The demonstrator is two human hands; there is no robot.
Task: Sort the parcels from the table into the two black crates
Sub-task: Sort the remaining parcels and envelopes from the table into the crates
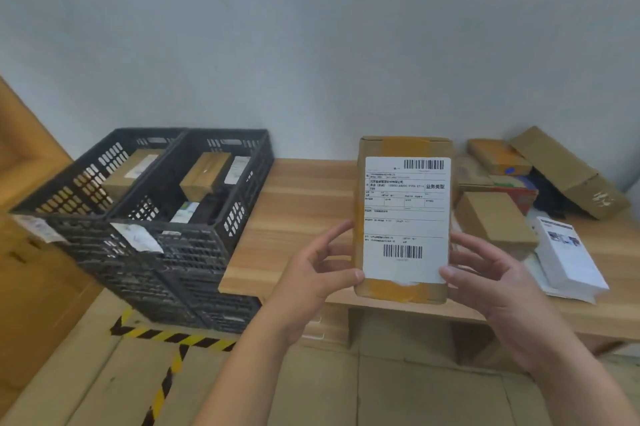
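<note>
Curling round the parcel (pixel 405 214): left hand (pixel 311 275), right hand (pixel 491 281).

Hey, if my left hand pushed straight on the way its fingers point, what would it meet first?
The labelled parcel: the left hand pinches its left edge, aimed straight into it. Depth beyond is unclear.

Brown parcel (pixel 403 290) with white label (pixel 406 217), black crates (pixel 194 252), yellow-black striped floor tape (pixel 173 337)

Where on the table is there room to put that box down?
The bare wood of the table beside the black crates is free, right up to the parcel that the left hand and right hand hold. The right end is crowded with brown boxes and white packets.
</note>
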